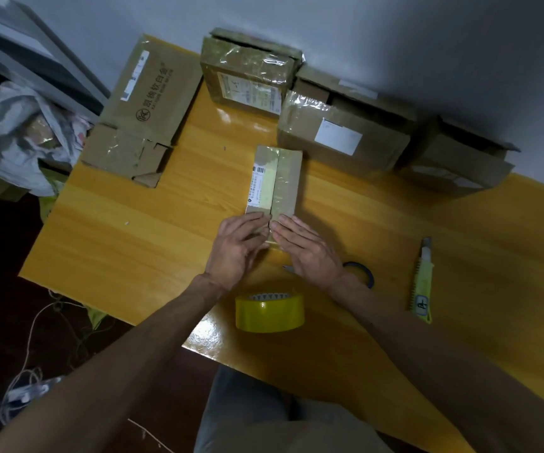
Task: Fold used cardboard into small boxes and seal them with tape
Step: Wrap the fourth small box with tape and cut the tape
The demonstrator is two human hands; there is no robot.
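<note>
Looked like a plain room at home used as a packing corner, not a shop or warehouse. A glossy yellow wooden table [133, 243] stood against a bare grey wall [395, 44]. Used cardboard boxes [339, 138] lined the wall side. A tape roll [269, 313] and box cutter [422, 282] lay on the table. A crumpled plastic bag [12, 135] and loose cables [28, 371] sat on the dark floor [2, 305].

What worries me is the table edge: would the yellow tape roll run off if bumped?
Probably not roll: the tape roll lies flat, hole up, so a bump should slide it. The glossy table may let it slide easily, and the near edge is close. Its thick winding suggests some weight.
</note>
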